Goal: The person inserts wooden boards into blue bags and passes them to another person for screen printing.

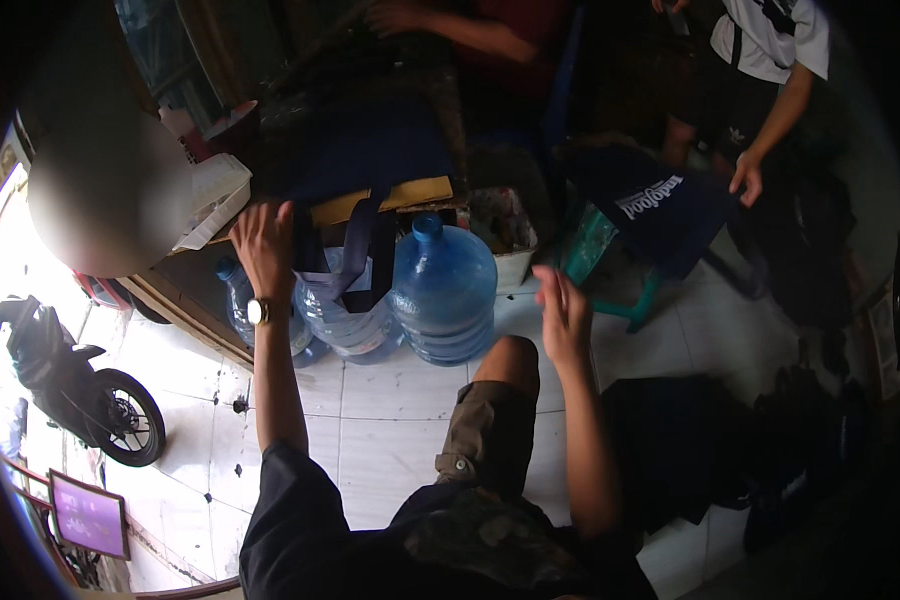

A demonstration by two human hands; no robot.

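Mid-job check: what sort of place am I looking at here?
Probably a small workshop or shop open to the outside: a navy cloth bag with hanging handles, big blue water jugs on a tiled floor, and a motorbike by the bright side.

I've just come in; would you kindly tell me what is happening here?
The person's left hand is beside a dark-blue cloth bag whose straps hang in front of big water bottles; its grip is unclear. The right hand is raised and looks empty. At right, a co-worker's hand is at another dark-blue bag over a green stool.
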